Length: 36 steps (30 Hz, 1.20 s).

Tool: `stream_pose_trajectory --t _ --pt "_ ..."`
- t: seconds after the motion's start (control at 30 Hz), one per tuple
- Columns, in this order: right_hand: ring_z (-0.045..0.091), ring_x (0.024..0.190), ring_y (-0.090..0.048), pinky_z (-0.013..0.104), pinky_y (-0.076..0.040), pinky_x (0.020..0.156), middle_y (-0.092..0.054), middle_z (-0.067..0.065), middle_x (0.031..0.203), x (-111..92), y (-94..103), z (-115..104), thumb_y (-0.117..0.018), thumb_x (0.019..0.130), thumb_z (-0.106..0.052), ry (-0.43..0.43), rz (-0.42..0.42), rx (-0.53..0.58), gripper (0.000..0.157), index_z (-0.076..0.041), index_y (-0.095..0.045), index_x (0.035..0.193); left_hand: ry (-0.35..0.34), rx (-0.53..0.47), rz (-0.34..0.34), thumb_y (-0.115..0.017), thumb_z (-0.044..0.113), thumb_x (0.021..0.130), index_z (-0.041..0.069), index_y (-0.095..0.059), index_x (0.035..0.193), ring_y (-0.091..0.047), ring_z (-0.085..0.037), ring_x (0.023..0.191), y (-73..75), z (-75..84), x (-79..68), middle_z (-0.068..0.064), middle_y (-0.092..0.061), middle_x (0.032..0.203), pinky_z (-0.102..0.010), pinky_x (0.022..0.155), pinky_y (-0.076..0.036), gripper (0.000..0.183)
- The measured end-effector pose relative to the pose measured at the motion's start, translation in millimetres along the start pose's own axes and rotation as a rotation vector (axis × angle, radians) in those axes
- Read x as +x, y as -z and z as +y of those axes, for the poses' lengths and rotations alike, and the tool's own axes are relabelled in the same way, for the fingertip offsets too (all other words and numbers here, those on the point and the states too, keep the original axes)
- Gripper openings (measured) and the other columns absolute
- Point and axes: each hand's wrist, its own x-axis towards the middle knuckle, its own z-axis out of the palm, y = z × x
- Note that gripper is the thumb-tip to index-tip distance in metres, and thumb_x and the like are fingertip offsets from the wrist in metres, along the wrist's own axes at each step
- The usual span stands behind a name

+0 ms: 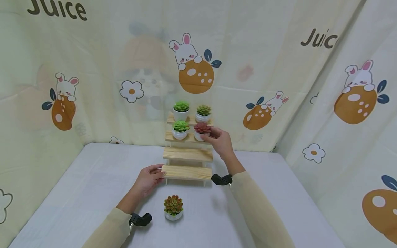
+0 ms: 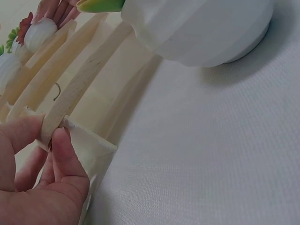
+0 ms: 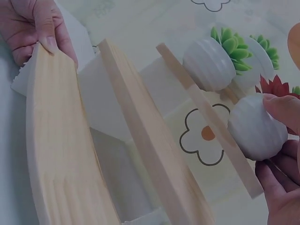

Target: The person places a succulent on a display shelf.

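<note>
A small wooden step shelf (image 1: 187, 172) with several tiers stands on the table against the curtain. My left hand (image 1: 149, 179) pinches the left end of its lowest board, thumb on top, as the left wrist view also shows. At the right end of the third tier up, my right hand (image 1: 221, 140) holds the white pot of a red succulent (image 1: 202, 128) between thumb and fingers; the pot sits at the board. Beside it stands a bright green succulent (image 1: 180, 129). On the top tier are another green succulent (image 1: 181, 110) and a duller green one (image 1: 203, 113).
A reddish-green succulent (image 1: 173, 207) in a white pot stands on the white table (image 1: 198, 230) in front of the shelf, between my forearms. Behind rises a cream curtain (image 1: 102, 113) printed with rabbits and fruit. Two lower boards carry no pots.
</note>
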Motion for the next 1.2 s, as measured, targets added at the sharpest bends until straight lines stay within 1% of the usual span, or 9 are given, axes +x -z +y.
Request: stream_pose_trajectory --t 0.2,0.37,0.47,0.63,0.7,0.77,0.9,1.03,1.2 --pt "0.018 0.108 -0.061 0.03 -0.053 0.089 -0.065 0.006 0.118 -8.0 1.3 0.4 -0.079 0.075 -0.032 0.022 0.022 -0.026 0.055 -0.015 -0.062 0.125 -0.002 -0.007 -0.007 -0.066 0.001 0.084 0.004 -0.054 0.128 -0.063 -0.015 0.083 0.2 0.1 -0.4 -0.01 -0.061 0.104 -0.028 0.074 -0.057 0.045" --pt "0.019 0.11 -0.062 0.026 -0.053 0.088 -0.064 0.007 0.121 -20.4 0.6 2.6 -0.078 0.075 -0.033 0.051 0.068 0.016 0.056 -0.012 -0.061 0.124 0.001 -0.003 -0.005 -0.068 0.002 0.084 0.004 -0.054 0.128 -0.063 -0.015 0.083 0.7 -0.5 0.6 -0.01 -0.06 0.104 -0.029 0.074 -0.057 0.046" --pt "0.025 0.115 -0.059 0.024 -0.051 0.09 -0.061 0.012 0.125 -33.7 -0.9 -1.7 -0.077 0.077 -0.028 0.087 0.089 0.062 0.056 -0.007 -0.059 0.126 0.004 -0.003 -0.005 -0.068 0.003 0.083 0.004 -0.053 0.128 -0.063 -0.015 0.083 0.6 -0.6 1.5 -0.01 -0.061 0.105 -0.03 0.075 -0.057 0.047" --pt "0.036 0.12 -0.053 0.041 -0.045 0.099 -0.056 0.023 0.128 -63.0 -5.7 -14.1 -0.074 0.081 -0.013 0.166 0.091 0.121 0.053 0.006 -0.054 0.127 0.01 -0.004 0.005 -0.068 0.002 0.084 0.004 -0.054 0.128 -0.063 -0.016 0.083 -0.8 1.1 -0.4 -0.01 -0.061 0.105 -0.031 0.075 -0.057 0.047" --pt "0.035 0.119 -0.054 0.045 -0.044 0.1 -0.057 0.023 0.127 -71.3 -7.9 -8.4 -0.074 0.081 -0.011 0.187 0.093 0.138 0.052 0.006 -0.055 0.126 0.008 -0.006 0.012 -0.067 0.002 0.084 0.005 -0.055 0.127 -0.063 -0.016 0.083 -1.2 0.7 -0.6 -0.011 -0.061 0.104 -0.03 0.074 -0.057 0.045" --pt "0.031 0.117 -0.056 0.042 -0.045 0.099 -0.059 0.02 0.126 -78.9 -10.0 1.1 -0.075 0.079 -0.011 0.191 0.098 0.158 0.05 0.004 -0.057 0.124 0.003 -0.008 0.014 -0.068 0.002 0.083 0.005 -0.055 0.127 -0.063 -0.016 0.083 -0.8 -1.6 1.3 -0.011 -0.061 0.104 -0.029 0.072 -0.057 0.045" --pt "0.033 0.117 -0.056 0.037 -0.047 0.097 -0.059 0.019 0.126 -96.0 -15.3 19.9 -0.077 0.078 -0.014 0.207 0.087 0.211 0.05 0.001 -0.059 0.123 0.004 -0.007 0.013 -0.069 0.003 0.083 0.004 -0.054 0.127 -0.063 -0.016 0.083 -0.1 -1.4 1.7 -0.01 -0.061 0.103 -0.028 0.072 -0.057 0.047" --pt "0.033 0.114 -0.058 0.038 -0.048 0.096 -0.058 0.024 0.126 -116.4 -20.3 29.1 -0.077 0.077 -0.013 0.225 0.078 0.231 0.05 0.003 -0.059 0.122 0.008 -0.011 0.015 -0.07 0.004 0.082 0.004 -0.054 0.127 -0.063 -0.016 0.082 0.8 -1.2 2.1 -0.01 -0.061 0.103 -0.028 0.072 -0.057 0.048" --pt "0.035 0.113 -0.058 0.039 -0.048 0.095 -0.06 0.019 0.123 -140.1 -26.3 39.2 -0.077 0.076 -0.009 0.236 0.07 0.251 0.049 0.006 -0.059 0.119 0.004 -0.008 0.008 -0.068 0.003 0.083 0.004 -0.054 0.128 -0.062 -0.015 0.082 0.1 -1.1 1.0 -0.009 -0.06 0.102 -0.027 0.072 -0.057 0.047"
